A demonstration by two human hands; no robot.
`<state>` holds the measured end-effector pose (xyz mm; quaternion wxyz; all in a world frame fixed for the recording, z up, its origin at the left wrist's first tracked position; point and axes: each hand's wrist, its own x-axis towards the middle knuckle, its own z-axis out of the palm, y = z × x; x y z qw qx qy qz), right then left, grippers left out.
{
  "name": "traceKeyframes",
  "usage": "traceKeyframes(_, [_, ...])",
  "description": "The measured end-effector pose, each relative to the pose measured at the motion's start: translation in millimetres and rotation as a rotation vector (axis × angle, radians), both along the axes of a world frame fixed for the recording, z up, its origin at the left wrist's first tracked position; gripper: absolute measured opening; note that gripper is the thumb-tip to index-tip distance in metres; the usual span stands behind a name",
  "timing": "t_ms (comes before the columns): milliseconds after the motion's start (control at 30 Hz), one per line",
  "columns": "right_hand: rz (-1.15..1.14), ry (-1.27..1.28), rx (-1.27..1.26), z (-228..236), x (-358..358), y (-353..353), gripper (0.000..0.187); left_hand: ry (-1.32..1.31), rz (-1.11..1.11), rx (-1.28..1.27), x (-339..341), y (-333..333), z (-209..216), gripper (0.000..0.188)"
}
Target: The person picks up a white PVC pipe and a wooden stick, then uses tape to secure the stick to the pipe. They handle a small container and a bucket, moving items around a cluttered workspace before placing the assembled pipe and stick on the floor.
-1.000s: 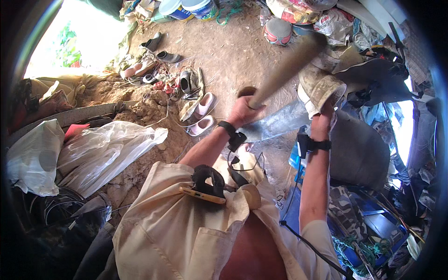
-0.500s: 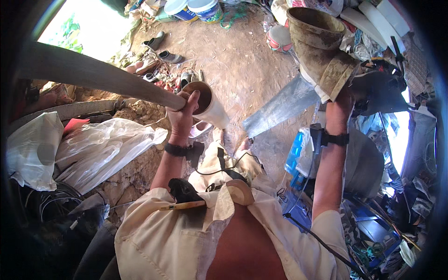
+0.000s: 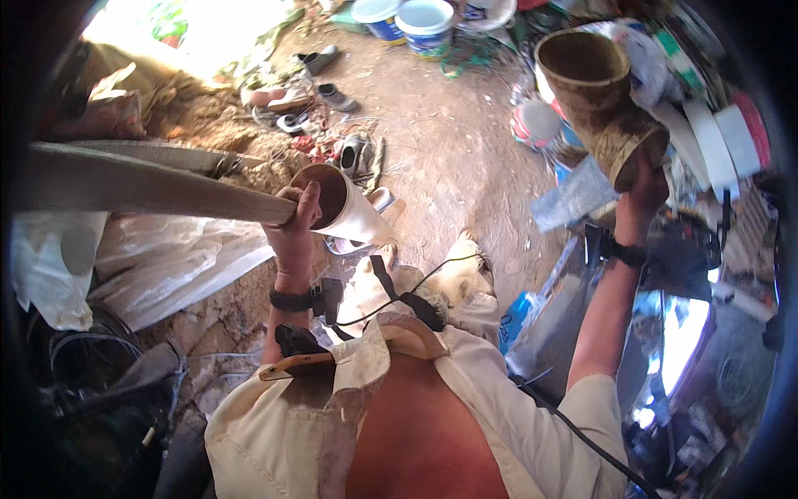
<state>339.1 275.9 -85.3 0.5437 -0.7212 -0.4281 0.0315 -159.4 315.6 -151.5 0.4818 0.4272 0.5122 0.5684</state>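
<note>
My left hand is closed around the end of a long grey plank-like bar, which runs off to the left. Against its fingers is a pale pipe with a brown inside, its wide mouth facing up; whether the hand grips this too, I cannot tell. On the right, a mud-stained elbow pipe is held up in my right hand, the fingers partly hidden at its lower mouth. Below the elbow pipe, a flat grey piece slants over the floor. Both wrists wear black bands.
Several shoes lie on the dirt floor ahead, left of centre. White and blue buckets stand at the far side. Clear plastic sheeting covers the left ground. White slabs and clutter crowd the right. A black cable crosses my right side.
The view has shifted. My right hand has carried the elbow pipe to the right; my left hand is farther left and lower, with the bar lying flatter. Less of the flat grey piece shows.
</note>
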Motion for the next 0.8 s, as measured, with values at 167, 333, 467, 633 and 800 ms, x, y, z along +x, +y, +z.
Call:
traceKeyframes(167, [0.037,0.216,-0.144,-66,36,79,0.045,0.036,0.222,0.000,17,-25,8,0.023])
traceKeyframes(333, [0.168,-0.081,-0.432,-147,76,156,0.050,0.102,0.445,-0.029,59,-73,40,0.019])
traceKeyframes(467, [0.521,0.186,-0.251,-189,82,184,0.036,0.033,0.632,0.017,74,-105,62,0.021])
traceKeyframes(633, [0.718,0.300,-0.401,-243,104,211,0.023,0.082,0.940,-0.073,82,-159,46,0.021])
traceKeyframes(800, [0.834,0.299,-0.435,-279,73,223,0.012,-0.209,1.099,-0.116,34,-190,-50,0.022])
